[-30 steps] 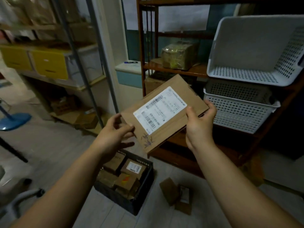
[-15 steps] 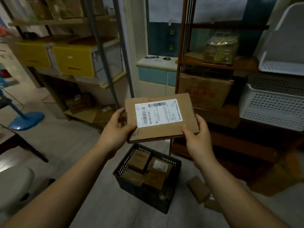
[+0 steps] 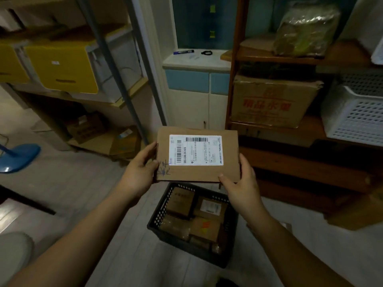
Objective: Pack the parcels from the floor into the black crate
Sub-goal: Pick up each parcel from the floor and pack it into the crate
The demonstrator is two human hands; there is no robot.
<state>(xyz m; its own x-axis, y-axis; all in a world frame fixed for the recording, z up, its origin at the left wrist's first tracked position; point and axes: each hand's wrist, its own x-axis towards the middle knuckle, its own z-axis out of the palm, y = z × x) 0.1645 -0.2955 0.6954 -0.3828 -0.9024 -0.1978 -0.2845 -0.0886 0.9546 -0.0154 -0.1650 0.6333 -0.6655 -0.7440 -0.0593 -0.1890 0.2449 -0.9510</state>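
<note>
**Above the black crate [image 3: 160,212] in our view, a flat parcel [image 3: 196,173] held in both hands**

We hold the flat brown parcel in the air, its broad face turned up toward us and roughly level. A white shipping label [image 3: 195,149] with barcodes covers most of that face, and blue pen scribble [image 3: 164,169] marks the near left corner. Our left hand [image 3: 141,172] grips the left edge, thumb on top by the scribble and fingers curled underneath. Our right hand [image 3: 241,183] grips the near right corner, thumb lying on the cardboard and fingers wrapped under it.

Just below the parcel in our view, the black crate stands on the pale floor [image 3: 83,193]. Several small brown parcels [image 3: 180,201] already lie packed close together in it, one with a white label [image 3: 210,206] and one with an orange mark [image 3: 205,225].

To the right stands a wooden shelf [image 3: 290,162] carrying a large carton with red print [image 3: 271,100] and a white perforated basket [image 3: 356,117]. To the left, yellow bins [image 3: 62,67] sit on a metal rack, with a blue base [image 3: 18,156] on the floor near it.
</note>
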